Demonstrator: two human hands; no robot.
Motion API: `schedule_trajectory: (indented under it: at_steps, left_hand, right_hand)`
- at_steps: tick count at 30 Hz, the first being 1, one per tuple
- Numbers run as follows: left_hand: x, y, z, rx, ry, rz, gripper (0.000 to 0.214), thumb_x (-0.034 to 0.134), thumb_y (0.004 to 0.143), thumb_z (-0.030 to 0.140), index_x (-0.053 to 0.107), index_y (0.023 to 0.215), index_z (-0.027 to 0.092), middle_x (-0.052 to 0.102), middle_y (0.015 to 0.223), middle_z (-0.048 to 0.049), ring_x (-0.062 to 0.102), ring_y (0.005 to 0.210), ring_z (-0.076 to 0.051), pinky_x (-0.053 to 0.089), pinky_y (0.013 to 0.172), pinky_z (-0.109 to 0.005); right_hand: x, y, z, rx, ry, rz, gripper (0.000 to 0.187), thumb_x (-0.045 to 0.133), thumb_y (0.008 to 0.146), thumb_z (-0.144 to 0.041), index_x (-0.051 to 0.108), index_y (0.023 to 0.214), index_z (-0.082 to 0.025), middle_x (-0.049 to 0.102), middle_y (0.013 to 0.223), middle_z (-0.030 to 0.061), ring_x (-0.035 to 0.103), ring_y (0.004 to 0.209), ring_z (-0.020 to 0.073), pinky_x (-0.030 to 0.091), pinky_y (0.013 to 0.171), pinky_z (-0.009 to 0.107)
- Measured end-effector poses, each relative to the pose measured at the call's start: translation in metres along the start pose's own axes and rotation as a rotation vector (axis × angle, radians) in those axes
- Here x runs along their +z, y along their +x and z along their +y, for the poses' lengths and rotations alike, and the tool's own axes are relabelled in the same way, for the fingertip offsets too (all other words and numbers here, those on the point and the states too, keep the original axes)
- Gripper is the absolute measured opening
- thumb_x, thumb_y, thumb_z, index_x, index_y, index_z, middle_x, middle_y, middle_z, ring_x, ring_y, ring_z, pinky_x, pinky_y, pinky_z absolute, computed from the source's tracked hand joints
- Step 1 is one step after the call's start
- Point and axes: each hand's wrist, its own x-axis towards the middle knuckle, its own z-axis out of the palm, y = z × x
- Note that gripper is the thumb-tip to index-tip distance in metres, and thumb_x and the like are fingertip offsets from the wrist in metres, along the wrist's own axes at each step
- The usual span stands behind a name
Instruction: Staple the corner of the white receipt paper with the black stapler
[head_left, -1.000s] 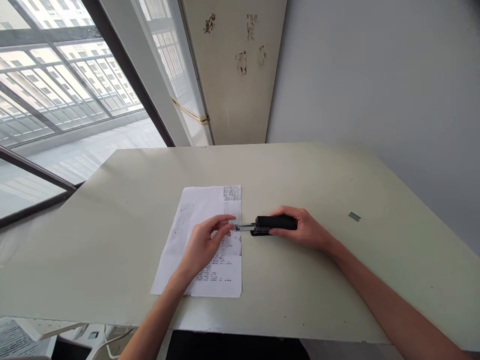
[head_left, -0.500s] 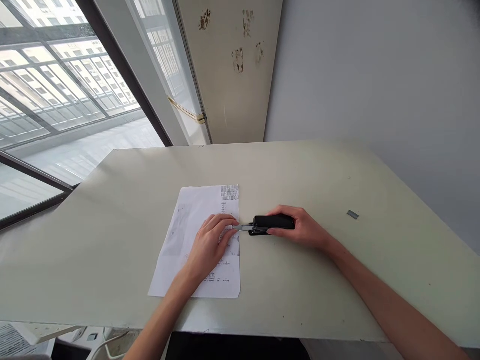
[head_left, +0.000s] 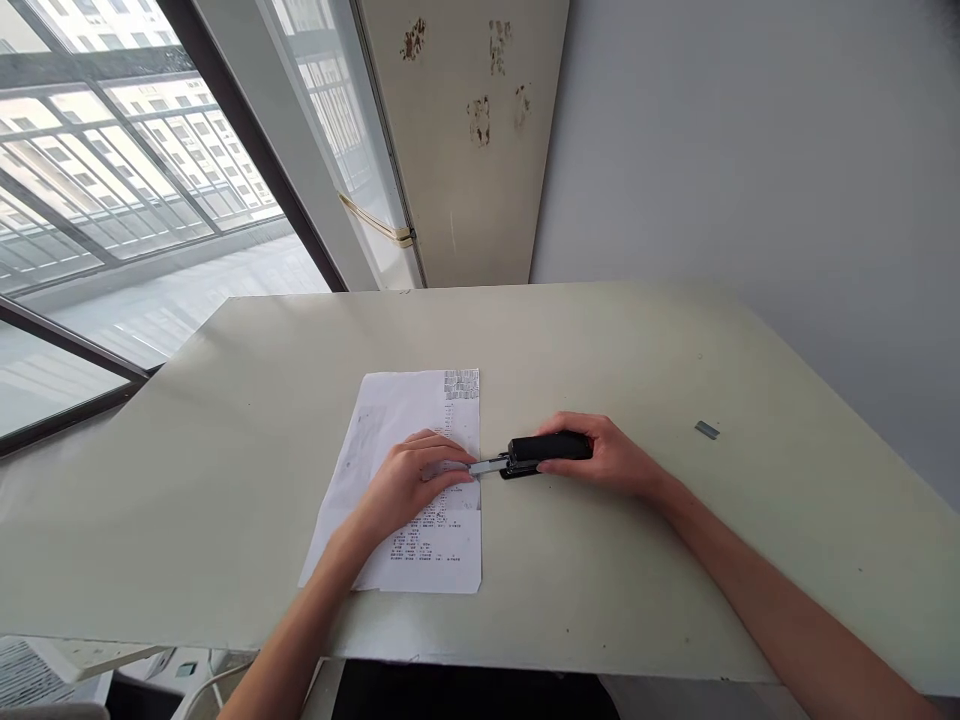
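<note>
A black stapler (head_left: 551, 447) lies sideways in my right hand (head_left: 611, 455), whose fingers wrap round its body. From its left end sticks out a metal staple tray (head_left: 491, 465). My left hand (head_left: 416, 470) pinches the outer tip of that tray between thumb and fingers. Beneath the left hand lies a printed sheet of paper (head_left: 390, 400), its right edge just short of the stapler's body. Whether staples sit in the tray is too small to tell.
A small grey strip that looks like staples (head_left: 706, 430) rests on the pale table (head_left: 600, 580), right of my right hand. A wall (head_left: 750, 150) borders the table's far right. Glass windows (head_left: 135, 180) stand at the left, beside a worn cabinet-like panel (head_left: 465, 200).
My left hand has moved a little left and towards me, and more of the metal tray shows out of the stapler. The right hand keeps its grip almost in place.
</note>
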Motion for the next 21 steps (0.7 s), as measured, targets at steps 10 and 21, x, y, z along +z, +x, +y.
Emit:
schedule_trajectory:
  at_steps: [10,21]
  left_hand:
    - [0.022,0.029,0.011,0.141,-0.005,-0.109,0.032,0.077,0.09,0.058,0.078,0.1,0.027,0.078,0.096,-0.0024,0.069,0.095,-0.023,0.054,0.088,-0.039]
    - [0.025,0.036,0.009,0.186,0.139,-0.074,0.042,0.068,0.094,0.064,0.072,0.097,0.023,0.074,0.092,-0.0034,0.066,0.086,-0.021,0.048,0.08,-0.034]
  right_hand:
    - [0.002,-0.002,0.001,-0.058,0.049,-0.142,0.028,0.083,0.084,-0.048,0.079,0.102,-0.027,0.076,0.101,0.0038,0.067,0.087,0.0216,0.053,0.073,0.033]
    - [0.012,-0.003,0.004,-0.134,0.074,-0.072,0.03,0.083,0.084,-0.051,0.076,0.102,-0.028,0.074,0.109,0.0048,0.068,0.09,0.022,0.053,0.076,0.035]
